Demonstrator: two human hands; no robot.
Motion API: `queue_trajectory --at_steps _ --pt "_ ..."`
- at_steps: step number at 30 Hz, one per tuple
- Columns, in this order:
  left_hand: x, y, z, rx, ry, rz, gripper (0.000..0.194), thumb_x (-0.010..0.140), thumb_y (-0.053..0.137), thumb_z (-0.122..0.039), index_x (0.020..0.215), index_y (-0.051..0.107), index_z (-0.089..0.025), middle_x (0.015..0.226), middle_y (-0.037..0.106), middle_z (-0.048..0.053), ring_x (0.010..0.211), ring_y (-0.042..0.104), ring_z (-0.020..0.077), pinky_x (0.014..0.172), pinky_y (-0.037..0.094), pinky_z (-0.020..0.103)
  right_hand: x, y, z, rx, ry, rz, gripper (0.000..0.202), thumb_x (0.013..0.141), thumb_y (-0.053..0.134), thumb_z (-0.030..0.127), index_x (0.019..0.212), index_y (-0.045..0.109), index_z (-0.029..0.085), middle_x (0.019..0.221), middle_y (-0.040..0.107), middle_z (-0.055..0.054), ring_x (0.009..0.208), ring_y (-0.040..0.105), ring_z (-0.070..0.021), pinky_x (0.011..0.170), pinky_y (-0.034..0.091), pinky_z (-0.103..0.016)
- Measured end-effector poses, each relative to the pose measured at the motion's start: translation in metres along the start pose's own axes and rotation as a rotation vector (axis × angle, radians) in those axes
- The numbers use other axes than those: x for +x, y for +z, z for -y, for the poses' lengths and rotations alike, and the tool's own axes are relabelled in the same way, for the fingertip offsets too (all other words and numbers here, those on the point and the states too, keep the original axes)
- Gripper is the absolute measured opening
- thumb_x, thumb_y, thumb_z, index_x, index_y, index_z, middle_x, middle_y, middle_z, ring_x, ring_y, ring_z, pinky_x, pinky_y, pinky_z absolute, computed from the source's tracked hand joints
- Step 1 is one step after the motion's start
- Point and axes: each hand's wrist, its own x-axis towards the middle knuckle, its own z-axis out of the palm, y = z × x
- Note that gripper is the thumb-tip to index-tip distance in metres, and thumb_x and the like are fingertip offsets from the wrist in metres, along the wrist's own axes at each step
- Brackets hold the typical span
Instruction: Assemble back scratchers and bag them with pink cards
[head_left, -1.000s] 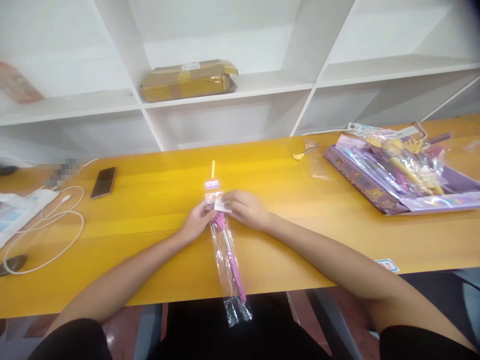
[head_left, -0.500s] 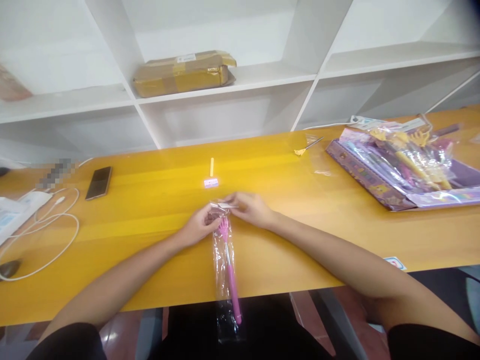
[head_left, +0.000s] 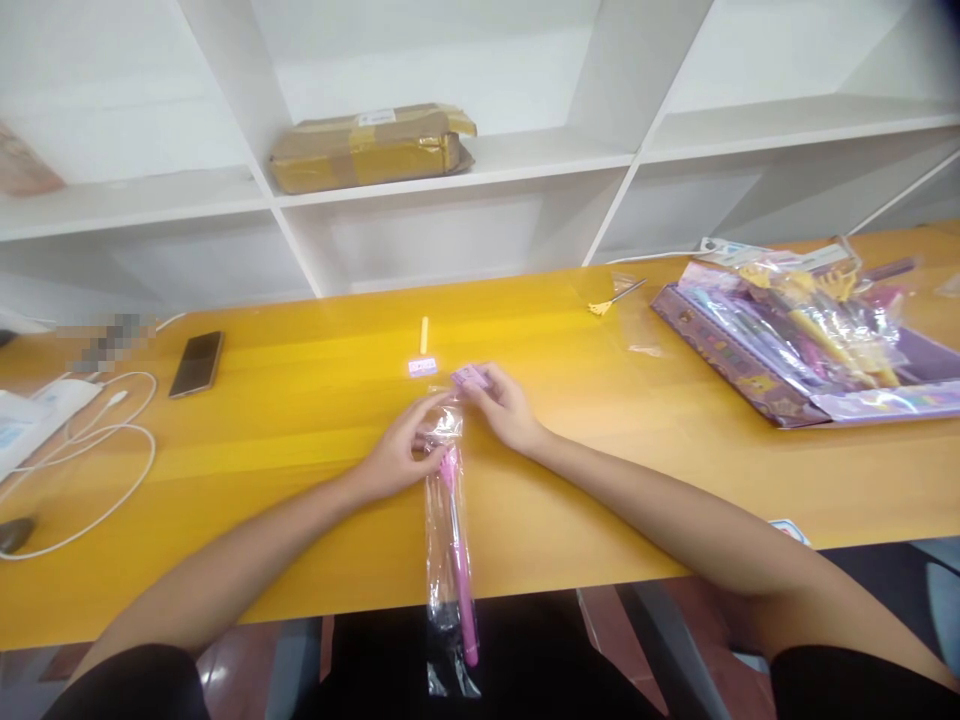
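Note:
A clear plastic bag (head_left: pixel 441 590) with a pink hand-shaped stick (head_left: pixel 463 590) inside lies across the table's front edge, its lower end hanging over. My left hand (head_left: pixel 401 450) grips the bag near its top, beside the stick's pink head. Between the fingers of my right hand (head_left: pixel 504 405) is a small purple card (head_left: pixel 469 376), just above the bag's top. Beyond my hands, a similar small card (head_left: pixel 422 367) lies on the table below a short yellow strip (head_left: pixel 424 335).
At the right stands a purple box (head_left: pixel 735 370) with several wrapped items. A yellow-headed stick (head_left: pixel 600 307) lies left of it. A phone (head_left: pixel 196 364) and white cables (head_left: pixel 154 440) are at left. Behind, a shelf holds a taped carton (head_left: pixel 367 150).
My right hand has moved slightly up and right from the bag's top, and the purple card now shows in its fingers. The bag and stick have shifted slightly down.

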Motion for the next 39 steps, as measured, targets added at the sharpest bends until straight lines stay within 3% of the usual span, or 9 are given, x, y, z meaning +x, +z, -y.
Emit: queue_trajectory --at_steps 3,7,12,17,23,32,39 --pt "0.003 -0.005 0.006 -0.162 -0.008 -0.005 0.081 0.097 0.076 -0.028 0.171 0.044 -0.034 0.165 0.054 0.016 0.122 0.071 0.0267 0.104 0.059 0.041 0.001 -0.005 0.006 -0.141 -0.154 -0.042 0.042 0.112 0.054 0.06 0.104 0.074 0.024 0.107 0.071 -0.007 0.103 0.068 -0.0235 0.098 0.057 -0.042" --pt "0.011 -0.012 0.016 -0.43 0.023 0.004 0.073 0.093 0.078 -0.029 0.164 0.057 -0.029 0.154 0.067 0.015 0.135 0.068 0.035 0.121 0.047 0.056 0.001 -0.008 0.011 -0.242 -0.303 -0.078 0.042 0.115 0.051 0.052 0.097 0.076 0.023 0.099 0.063 -0.008 0.098 0.062 -0.0236 0.092 0.055 -0.043" --pt "0.015 -0.012 0.01 -0.641 -0.021 0.059 0.063 0.093 0.067 -0.026 0.157 0.065 -0.025 0.154 0.069 0.014 0.142 0.065 0.0374 0.129 0.035 0.062 -0.001 -0.003 0.006 -0.233 -0.31 0.002 0.025 0.111 0.062 0.048 0.112 0.072 0.025 0.096 0.07 -0.005 0.086 0.065 -0.0207 0.08 0.057 -0.039" --pt "0.016 -0.011 0.003 -0.76 -0.053 0.048 0.065 0.088 0.065 -0.025 0.153 0.068 -0.016 0.149 0.072 0.016 0.144 0.063 0.0372 0.132 0.031 0.061 -0.001 -0.001 0.0 -0.205 -0.234 -0.038 0.031 0.105 0.07 0.055 0.114 0.064 0.025 0.098 0.075 -0.005 0.082 0.069 -0.02 0.078 0.06 -0.038" --pt "0.017 -0.012 -0.003 -0.815 -0.083 -0.008 0.064 0.085 0.062 -0.028 0.146 0.071 -0.01 0.158 0.065 0.019 0.152 0.055 0.0398 0.132 0.031 0.061 0.0 -0.001 0.0 -0.255 -0.241 0.03 0.031 0.107 0.068 0.056 0.11 0.066 0.025 0.095 0.074 -0.005 0.077 0.068 -0.0195 0.073 0.059 -0.037" --pt "0.017 -0.011 0.0 -0.785 -0.092 -0.023 0.065 0.083 0.064 -0.027 0.146 0.07 -0.013 0.153 0.068 0.019 0.143 0.061 0.0395 0.126 0.037 0.062 0.0 -0.003 0.001 -0.394 -0.334 0.163 0.02 0.113 0.06 0.042 0.116 0.07 0.024 0.1 0.072 -0.007 0.083 0.065 -0.0195 0.076 0.055 -0.036" --pt "0.016 -0.009 0.004 -0.756 -0.078 -0.003 0.064 0.081 0.065 -0.026 0.144 0.068 -0.018 0.155 0.065 0.017 0.141 0.061 0.0371 0.122 0.042 0.058 -0.001 -0.003 0.006 -0.455 -0.398 0.099 0.013 0.111 0.061 0.034 0.113 0.068 0.023 0.091 0.066 -0.005 0.078 0.061 -0.019 0.072 0.053 -0.035"
